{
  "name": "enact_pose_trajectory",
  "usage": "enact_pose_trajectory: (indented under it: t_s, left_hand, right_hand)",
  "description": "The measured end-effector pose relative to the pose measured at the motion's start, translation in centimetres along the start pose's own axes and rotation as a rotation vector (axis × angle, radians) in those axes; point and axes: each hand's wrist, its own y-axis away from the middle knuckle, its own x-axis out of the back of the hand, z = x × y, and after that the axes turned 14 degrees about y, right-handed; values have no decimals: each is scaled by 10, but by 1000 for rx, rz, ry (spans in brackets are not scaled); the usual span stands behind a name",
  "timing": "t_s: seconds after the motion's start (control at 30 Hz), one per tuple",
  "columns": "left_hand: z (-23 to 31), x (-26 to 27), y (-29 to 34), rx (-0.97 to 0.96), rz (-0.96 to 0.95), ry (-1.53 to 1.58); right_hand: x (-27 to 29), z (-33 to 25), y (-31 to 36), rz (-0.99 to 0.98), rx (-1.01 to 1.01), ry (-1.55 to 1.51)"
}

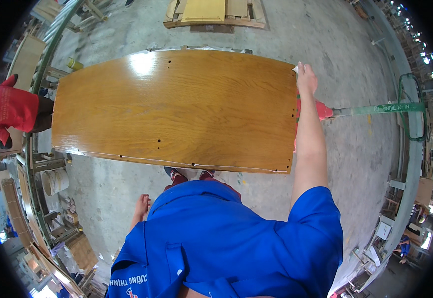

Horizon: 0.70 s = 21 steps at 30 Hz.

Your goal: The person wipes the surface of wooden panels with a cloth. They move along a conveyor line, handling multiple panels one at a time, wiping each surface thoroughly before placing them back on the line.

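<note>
A large varnished wooden panel (186, 109) with a glossy brown grain lies flat in front of me. It has small dark holes near its edges and a slightly curved outline. At its far right corner, my right hand (307, 82) is closed on a small white piece (296, 69), which touches the panel edge; whether it is cloth or paper I cannot make out. My left hand (142, 204) hangs low by my left side, apart from the panel, its fingers loosely bent and nothing visible in them.
A red pallet jack (322, 110) with a green-wrapped handle (390, 108) sticks out to the right of the panel. A person in a red shirt (17, 107) stands at the left end. Stacked boards on a pallet (204, 10) lie beyond. Green rails and a white bucket (55, 182) are on the left.
</note>
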Motion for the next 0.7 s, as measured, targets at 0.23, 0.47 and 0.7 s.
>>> enact_pose_trajectory:
  t_s: [0.23, 0.47, 0.7]
  left_hand:
    - [-1, 0, -7, -6, -61, -96]
    - [-4, 4, -21, -40, -109, -75]
    - [-7, 7, -31, -52, -139, -85]
  right_hand:
    - [2, 13, 16, 95, 46, 31]
    - [14, 32, 60, 114, 52, -8]
    - [26, 48, 118, 90, 9, -12]
